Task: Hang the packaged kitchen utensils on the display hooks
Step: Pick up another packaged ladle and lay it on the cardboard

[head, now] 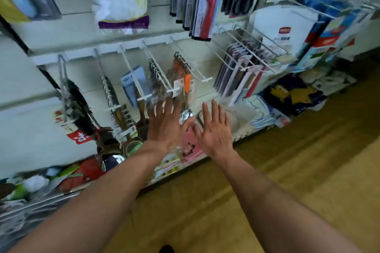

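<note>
Both my hands are empty. My left hand and right hand reach forward side by side, palms away from me, fingers straight and spread, thumbs nearly meeting.

Just past my left fingertips hang the packaged kitchen utensils, clear sleeves with an orange handle showing, crowded on one white display hook. A shiny ladle bowl shows in the gap between my hands. Whether my fingers touch the sleeves, I cannot tell; the picture is blurred.

I judge this a moment between packs, with nothing in hand to hang. The next move calls for taking up a pack, finding its hang hole and threading it over a hook tip. Above my right fingertips an empty hook juts out.

Under my wrists, the bottom shelf holds loose packets, one of them pink. Up and right of my right hand, more hooks carry flat carded packs.
</note>
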`<state>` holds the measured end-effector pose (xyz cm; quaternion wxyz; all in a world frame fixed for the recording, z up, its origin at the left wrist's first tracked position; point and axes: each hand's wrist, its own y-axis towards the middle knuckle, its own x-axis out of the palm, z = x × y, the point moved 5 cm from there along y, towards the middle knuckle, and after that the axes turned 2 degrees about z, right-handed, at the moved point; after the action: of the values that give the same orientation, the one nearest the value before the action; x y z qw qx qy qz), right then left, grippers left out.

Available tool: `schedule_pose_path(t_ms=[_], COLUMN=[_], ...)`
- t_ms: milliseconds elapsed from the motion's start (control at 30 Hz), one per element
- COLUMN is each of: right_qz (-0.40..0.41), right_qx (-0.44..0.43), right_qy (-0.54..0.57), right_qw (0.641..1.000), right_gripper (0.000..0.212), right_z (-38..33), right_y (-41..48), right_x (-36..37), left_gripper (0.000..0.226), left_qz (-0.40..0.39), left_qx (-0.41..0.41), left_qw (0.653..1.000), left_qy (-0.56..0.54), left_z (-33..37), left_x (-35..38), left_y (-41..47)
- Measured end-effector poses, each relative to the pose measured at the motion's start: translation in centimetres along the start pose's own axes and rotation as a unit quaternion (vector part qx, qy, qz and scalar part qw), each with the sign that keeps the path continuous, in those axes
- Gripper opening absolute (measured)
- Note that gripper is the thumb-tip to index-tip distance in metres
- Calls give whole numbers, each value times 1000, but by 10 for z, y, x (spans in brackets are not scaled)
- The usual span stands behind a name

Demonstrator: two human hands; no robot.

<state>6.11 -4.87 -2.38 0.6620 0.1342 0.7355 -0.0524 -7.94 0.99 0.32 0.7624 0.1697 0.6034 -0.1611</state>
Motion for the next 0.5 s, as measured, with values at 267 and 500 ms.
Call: schedule_pose_path(t_ms=[267,500], right_qz=[-18,-83], right_qx=[9,166], right_qy=[18,375], right_qw=[1000,908], right_gripper=[79,73], right_z=[18,28], right_y=[68,141], right_x=[42,93], left_gripper=[72,48], left_qz=[-17,2], left_qx=[-24,-288], left_qw=[996,863], left_qy=[-87,-415], left_z=[0,-20], left_x=[39,82], left_y=[64,124])
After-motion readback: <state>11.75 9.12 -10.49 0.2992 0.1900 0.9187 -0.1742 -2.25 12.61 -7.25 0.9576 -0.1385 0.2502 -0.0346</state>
